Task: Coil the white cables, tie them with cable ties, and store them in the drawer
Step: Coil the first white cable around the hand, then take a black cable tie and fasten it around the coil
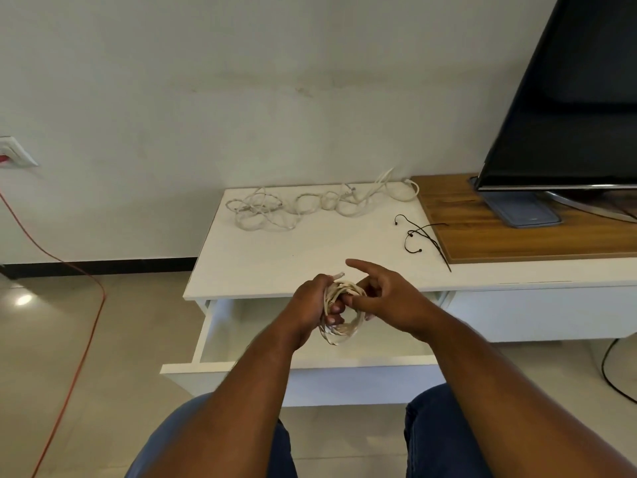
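Observation:
A coiled white cable (339, 327) hangs in front of me above the open white drawer (213, 326). My left hand (312, 301) grips the coil's left side, fingers curled round the loops. My right hand (382, 294) holds the coil's top right, its index finger sticking out straight. Loose white cables (275, 208) lie tangled along the back of the white cabinet top (269, 257). Black cable ties (422, 236) lie on the cabinet top to the right.
A wooden board (482, 236) carries a black TV (568, 98) and a blue-grey tray (520, 208) at the right. An orange cord (86, 305) runs over the tiled floor from a wall socket (15, 151). A black cable (613, 374) lies at the far right.

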